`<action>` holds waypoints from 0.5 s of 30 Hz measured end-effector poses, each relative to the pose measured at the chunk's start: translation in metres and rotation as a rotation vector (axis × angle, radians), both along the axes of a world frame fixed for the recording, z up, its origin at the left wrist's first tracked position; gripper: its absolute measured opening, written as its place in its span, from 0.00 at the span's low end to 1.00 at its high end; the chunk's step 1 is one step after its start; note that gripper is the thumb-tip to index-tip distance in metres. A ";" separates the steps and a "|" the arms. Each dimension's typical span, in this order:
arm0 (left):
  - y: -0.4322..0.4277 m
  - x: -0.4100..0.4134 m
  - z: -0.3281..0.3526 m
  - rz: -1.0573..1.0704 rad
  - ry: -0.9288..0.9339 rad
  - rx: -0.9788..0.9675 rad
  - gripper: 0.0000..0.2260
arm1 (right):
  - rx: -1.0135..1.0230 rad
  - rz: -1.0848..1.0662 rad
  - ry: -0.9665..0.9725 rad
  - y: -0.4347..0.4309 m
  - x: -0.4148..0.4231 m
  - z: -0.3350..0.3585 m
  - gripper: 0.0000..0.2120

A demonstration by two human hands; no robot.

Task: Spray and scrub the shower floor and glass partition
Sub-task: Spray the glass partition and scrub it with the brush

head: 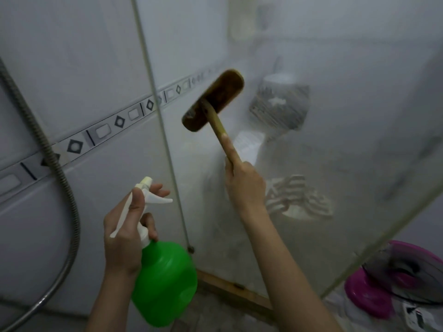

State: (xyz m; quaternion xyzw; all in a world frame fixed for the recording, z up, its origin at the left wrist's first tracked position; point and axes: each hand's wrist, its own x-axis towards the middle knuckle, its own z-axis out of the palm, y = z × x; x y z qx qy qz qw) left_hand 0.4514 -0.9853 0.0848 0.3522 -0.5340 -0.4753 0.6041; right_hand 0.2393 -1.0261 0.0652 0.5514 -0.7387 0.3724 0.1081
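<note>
The right hand [244,185] grips the lower end of the scrub brush [213,100] handle, forefinger laid along it, and holds the dark brush head up against the misted glass partition [335,152], above and ahead of both hands. Lower left, well apart, the left hand [127,233] holds the green spray bottle [165,281] by its white neck, thumb on the sprayer top.
</note>
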 end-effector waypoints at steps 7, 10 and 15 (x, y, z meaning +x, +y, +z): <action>0.015 -0.006 -0.009 0.105 0.060 0.027 0.24 | 0.062 0.057 0.011 0.052 -0.049 -0.035 0.29; 0.022 -0.016 -0.014 0.149 0.087 0.048 0.28 | 0.243 0.040 -0.129 0.124 -0.087 -0.082 0.32; 0.039 -0.049 -0.023 0.213 0.078 0.077 0.31 | 0.115 0.236 -0.150 0.070 -0.075 -0.059 0.29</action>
